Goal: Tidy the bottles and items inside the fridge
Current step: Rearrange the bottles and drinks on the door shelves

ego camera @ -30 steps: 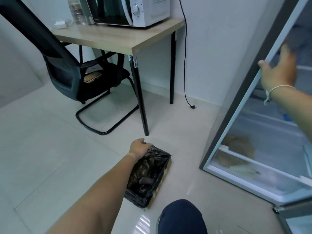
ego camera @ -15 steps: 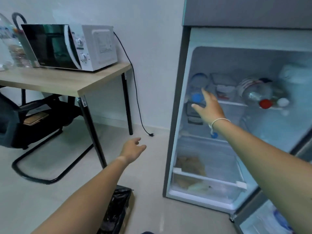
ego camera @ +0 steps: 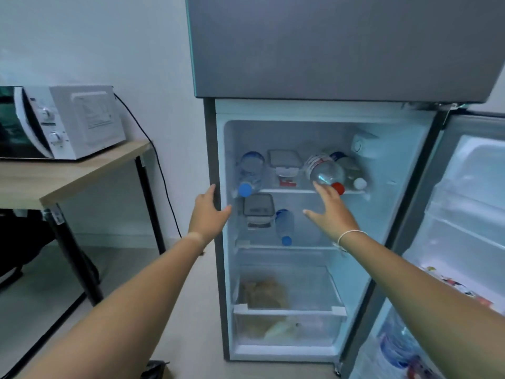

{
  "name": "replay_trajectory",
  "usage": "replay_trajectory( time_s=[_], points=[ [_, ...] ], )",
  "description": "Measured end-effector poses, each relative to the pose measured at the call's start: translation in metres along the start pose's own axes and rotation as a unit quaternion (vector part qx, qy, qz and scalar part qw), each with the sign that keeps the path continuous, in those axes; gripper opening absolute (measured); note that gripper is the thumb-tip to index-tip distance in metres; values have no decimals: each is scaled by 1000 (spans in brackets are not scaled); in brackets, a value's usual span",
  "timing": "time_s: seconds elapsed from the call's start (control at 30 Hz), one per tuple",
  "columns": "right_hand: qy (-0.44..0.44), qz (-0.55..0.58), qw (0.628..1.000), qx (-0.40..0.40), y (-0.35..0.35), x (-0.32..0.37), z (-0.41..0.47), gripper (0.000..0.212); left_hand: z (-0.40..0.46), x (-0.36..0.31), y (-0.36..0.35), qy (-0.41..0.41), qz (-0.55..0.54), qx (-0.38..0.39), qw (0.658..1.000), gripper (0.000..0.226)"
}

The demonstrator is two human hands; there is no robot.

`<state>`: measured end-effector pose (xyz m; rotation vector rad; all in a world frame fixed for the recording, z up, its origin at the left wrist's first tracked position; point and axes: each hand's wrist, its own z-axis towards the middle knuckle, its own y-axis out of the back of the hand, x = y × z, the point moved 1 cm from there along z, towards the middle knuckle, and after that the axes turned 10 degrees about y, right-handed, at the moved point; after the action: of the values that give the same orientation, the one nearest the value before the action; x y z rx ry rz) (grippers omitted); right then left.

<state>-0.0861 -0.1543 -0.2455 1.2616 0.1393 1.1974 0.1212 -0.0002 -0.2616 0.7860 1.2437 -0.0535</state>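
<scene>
The open fridge (ego camera: 325, 110) faces me. On its top shelf lie a blue-capped bottle (ego camera: 250, 170), a lidded container (ego camera: 284, 166), a red-capped bottle (ego camera: 323, 170) and a white-capped bottle (ego camera: 352, 173). The middle shelf holds a grey-lidded container (ego camera: 258, 210) and a small blue-capped bottle (ego camera: 284, 227) on its side. My left hand (ego camera: 207, 212) is open at the fridge's left edge, holding nothing. My right hand (ego camera: 332, 212) is open inside, fingertips just under the red-capped bottle; I cannot tell whether they touch.
A clear crisper drawer (ego camera: 288, 313) with brownish contents sits at the bottom. The fridge door (ego camera: 464, 214) stands open on the right, with items in its lower racks. A wooden table (ego camera: 68, 173) with a microwave (ego camera: 60, 121) stands left. A black bag (ego camera: 154, 369) lies on the floor.
My view rose from the floor and bag to the fridge interior. My left hand left the black bag and came up to the fridge's edge. My right hand shifted right toward the red-capped bottle.
</scene>
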Motion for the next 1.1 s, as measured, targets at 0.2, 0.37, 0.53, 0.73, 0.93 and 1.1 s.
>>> replay_trajectory(
  time_s=[0.2, 0.37, 0.53, 0.73, 0.93, 1.1],
  points=[
    [-5, -12, 1000, 16, -7, -5, 4, 69, 27, -45, 11, -11, -95, -112, 989, 65],
    [-12, 30, 999, 4, -21, 0, 19, 67, 50, -64, 13, -27, -138, -89, 986, 68],
    [-88, 181, 978, -62, -32, 10, 49, 65, 71, -74, 12, -40, -187, -91, 977, 51],
    [-128, 220, 963, -93, -62, 3, 62, 54, 82, -64, 9, -67, -178, -99, 977, 36],
    [-167, 222, 958, -79, -99, -14, 43, 45, 80, -54, 3, -86, -193, -99, 972, 46],
    [-196, 203, 956, -78, -117, -24, 42, 37, 83, -49, -2, -95, -211, -107, 967, 49]
  ],
)
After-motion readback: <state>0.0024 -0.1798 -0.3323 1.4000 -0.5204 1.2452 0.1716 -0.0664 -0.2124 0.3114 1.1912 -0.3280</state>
